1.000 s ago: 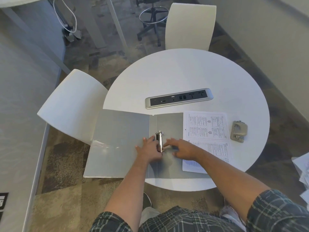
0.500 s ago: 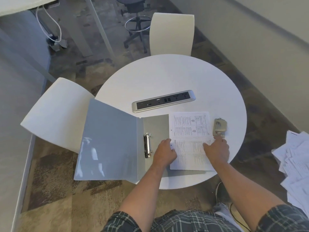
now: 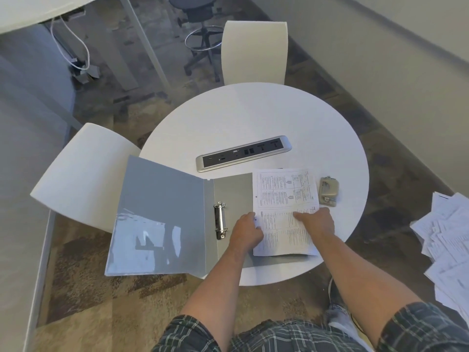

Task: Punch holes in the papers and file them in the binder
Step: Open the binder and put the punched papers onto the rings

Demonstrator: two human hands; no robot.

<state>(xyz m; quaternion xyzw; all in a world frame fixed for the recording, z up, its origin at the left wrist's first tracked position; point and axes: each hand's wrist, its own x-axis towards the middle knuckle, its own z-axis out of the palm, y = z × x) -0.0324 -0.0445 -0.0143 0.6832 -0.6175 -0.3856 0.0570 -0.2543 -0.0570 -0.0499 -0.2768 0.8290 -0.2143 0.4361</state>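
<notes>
A grey ring binder (image 3: 162,212) lies open on the round white table (image 3: 253,115), its front cover hanging over the table's left edge. Its metal rings (image 3: 220,221) stand in the spine. Printed papers (image 3: 284,196) with punched holes along their left edge lie on the binder's right half. My left hand (image 3: 245,231) grips the papers' left edge, just right of the rings. My right hand (image 3: 316,221) holds the papers at their right side. A beige hole punch (image 3: 329,191) sits on the table right of the papers.
A silver power strip (image 3: 243,153) is set into the table behind the binder. White chairs stand at the left (image 3: 83,174) and the far side (image 3: 254,52). Several loose papers (image 3: 446,240) lie scattered on the carpet at the right.
Both hands left the binder rings and moved right onto the papers. My right hand slid from near the hole punch inward over the sheet. The view shifted.
</notes>
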